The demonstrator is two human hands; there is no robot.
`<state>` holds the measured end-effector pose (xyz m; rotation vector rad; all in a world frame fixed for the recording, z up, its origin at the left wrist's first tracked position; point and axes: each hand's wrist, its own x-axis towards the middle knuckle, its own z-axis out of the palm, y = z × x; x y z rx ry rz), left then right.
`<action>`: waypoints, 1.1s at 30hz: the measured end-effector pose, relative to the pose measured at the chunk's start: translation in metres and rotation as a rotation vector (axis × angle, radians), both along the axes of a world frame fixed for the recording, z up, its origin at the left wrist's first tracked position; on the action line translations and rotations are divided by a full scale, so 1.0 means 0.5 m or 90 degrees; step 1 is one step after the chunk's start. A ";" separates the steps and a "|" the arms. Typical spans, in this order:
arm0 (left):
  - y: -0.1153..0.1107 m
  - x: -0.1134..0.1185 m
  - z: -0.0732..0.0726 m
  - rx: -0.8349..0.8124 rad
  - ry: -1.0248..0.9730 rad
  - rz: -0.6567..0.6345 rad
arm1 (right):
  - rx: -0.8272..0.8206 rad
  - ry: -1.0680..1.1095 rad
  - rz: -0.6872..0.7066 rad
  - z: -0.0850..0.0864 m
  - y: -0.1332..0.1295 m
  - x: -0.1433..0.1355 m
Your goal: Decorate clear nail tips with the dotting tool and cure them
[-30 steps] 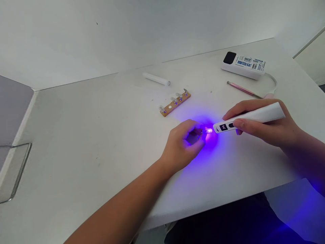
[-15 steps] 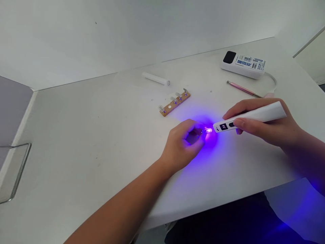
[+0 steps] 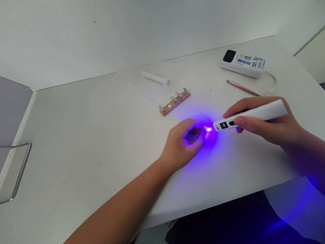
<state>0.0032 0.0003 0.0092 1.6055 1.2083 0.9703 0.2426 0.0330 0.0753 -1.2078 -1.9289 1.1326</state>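
My left hand (image 3: 184, 144) pinches a small clear false nail tip (image 3: 208, 129) between thumb and fingertips; how its base is held is hidden by the fingers. In my right hand (image 3: 269, 125) lies a white handheld UV nail lamp (image 3: 264, 111), its thumb resting beside a dark button and a small lit display. Violet light pours from the lamp's end onto the nail tip, with a narrow gap between them. Beyond my left hand, a wooden stand strip (image 3: 175, 104) carries several clear nail tips (image 3: 173, 99) on small metal posts.
Behind the strip lies a white tube (image 3: 155, 78). A pink metallic pen-like tool (image 3: 242, 87) rests near my right hand. Farther back sits a white box-shaped device (image 3: 243, 64) with a printed label and a cable (image 3: 273, 78). A metal wire frame (image 3: 21, 171) stands at the left.
Both hands, the lamp and the nail tip hold nearly the same positions. The lamp stays lit, and the view has shifted very slightly.
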 end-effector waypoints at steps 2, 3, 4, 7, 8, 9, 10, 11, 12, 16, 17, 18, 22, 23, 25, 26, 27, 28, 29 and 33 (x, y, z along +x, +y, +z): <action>0.000 0.000 -0.001 0.000 0.000 0.000 | 0.002 0.004 0.001 0.000 0.000 0.000; 0.000 0.000 -0.001 0.001 0.001 0.000 | 0.002 0.006 0.003 0.000 0.000 0.000; 0.000 0.000 -0.001 0.003 0.002 0.000 | 0.003 0.007 0.003 0.001 0.000 0.000; 0.000 -0.001 -0.001 0.005 0.007 0.003 | 0.000 0.004 0.001 0.001 0.000 0.000; 0.000 -0.001 -0.001 0.005 0.007 0.003 | 0.000 0.003 0.000 0.001 0.000 -0.001; 0.001 -0.001 0.000 0.004 0.007 0.003 | 0.001 0.003 -0.001 0.002 0.001 -0.001; 0.001 -0.001 0.001 0.004 0.007 0.002 | 0.001 0.003 -0.002 0.002 0.001 -0.001; 0.001 -0.001 0.001 0.005 0.007 0.001 | 0.002 0.004 -0.003 0.002 0.001 -0.002; 0.001 -0.001 0.001 0.007 0.009 0.001 | 0.001 0.003 -0.005 0.002 0.001 -0.002; 0.001 -0.002 0.001 0.004 0.007 0.003 | -0.001 -0.005 -0.017 0.002 0.000 -0.003; 0.001 -0.002 0.001 0.001 0.004 0.002 | -0.001 -0.007 -0.016 0.002 0.000 -0.003; 0.001 -0.002 0.000 0.000 0.003 0.001 | 0.001 -0.005 -0.015 0.002 0.000 -0.003; 0.000 -0.002 -0.001 0.000 0.003 0.002 | 0.003 0.007 -0.006 0.002 0.000 -0.002; 0.000 -0.001 0.000 0.000 0.003 0.003 | 0.002 0.009 -0.004 0.002 0.000 -0.002; 0.000 -0.001 0.000 -0.002 0.006 0.003 | 0.001 0.008 -0.006 0.002 0.000 -0.002; 0.000 -0.001 0.000 -0.002 0.007 0.004 | 0.001 0.008 -0.007 0.002 0.000 -0.002; 0.000 -0.001 0.001 -0.001 0.006 0.003 | 0.001 0.009 -0.008 0.002 0.000 -0.002; 0.000 -0.001 0.001 0.000 0.006 0.003 | 0.002 0.009 -0.009 0.001 0.000 -0.002; 0.000 -0.001 0.001 0.001 0.006 0.002 | 0.003 0.010 -0.008 0.001 0.000 -0.002; 0.001 -0.002 0.002 0.001 0.006 -0.002 | 0.009 0.022 0.005 0.001 0.002 -0.003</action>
